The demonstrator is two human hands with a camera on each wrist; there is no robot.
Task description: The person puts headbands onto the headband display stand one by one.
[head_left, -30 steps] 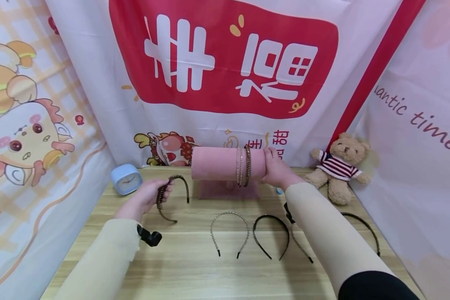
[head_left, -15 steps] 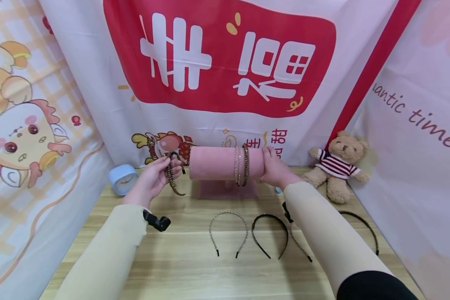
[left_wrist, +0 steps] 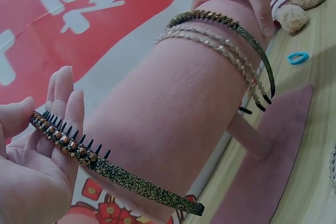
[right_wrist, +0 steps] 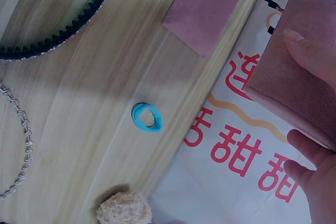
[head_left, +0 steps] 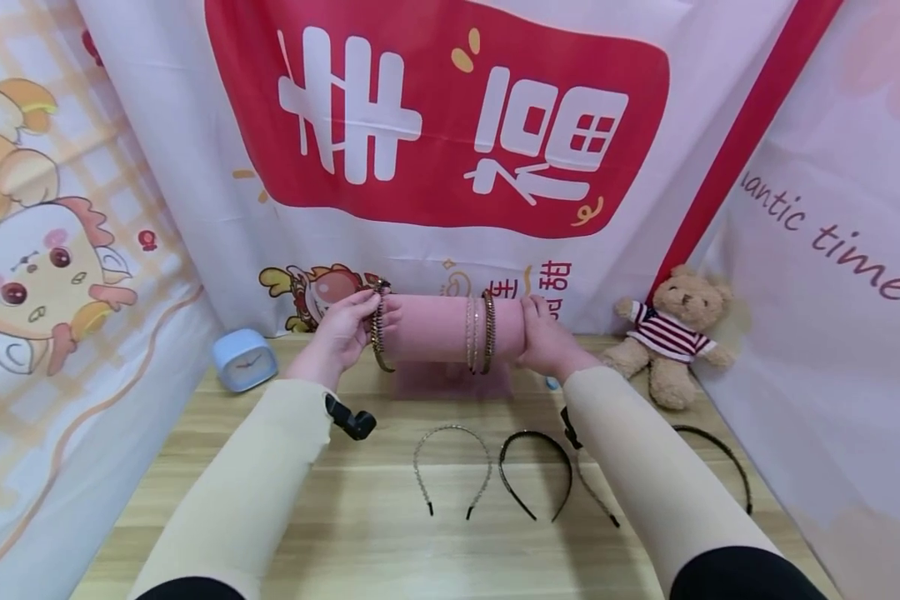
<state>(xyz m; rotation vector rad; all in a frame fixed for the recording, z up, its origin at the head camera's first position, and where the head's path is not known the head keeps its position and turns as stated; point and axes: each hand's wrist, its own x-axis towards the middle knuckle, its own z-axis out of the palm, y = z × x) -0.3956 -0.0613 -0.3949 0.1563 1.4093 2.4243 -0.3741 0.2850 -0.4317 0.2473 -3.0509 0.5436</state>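
Thumb and fingers of my left hand point(head_left: 342, 332) pinch a dark headband with bronze beads and comb teeth point(left_wrist: 63, 139). The headband is at the left end of a pink padded headband stand point(head_left: 429, 330), its one arm reaching down beside the roll in the left wrist view. Toward the roll's right side sit two slim pale beaded headbands point(left_wrist: 210, 40) and a dark gold one point(head_left: 489, 333), close together. My right hand point(head_left: 553, 343) grips the roll's right end, its thumb lying on the pink surface in the right wrist view.
On the wooden table point(head_left: 390, 533) lie a silver headband point(head_left: 453, 428), a black one point(head_left: 534, 434) and others partly under the right sleeve. A blue clock point(head_left: 244, 360) stands left, a teddy bear point(head_left: 675, 333) right. A small blue band point(right_wrist: 147, 117) lies near the stand.
My left hand has lifted the headband off to the left and carried it up and rightward to the roll's left end. The right hand keeps its hold.
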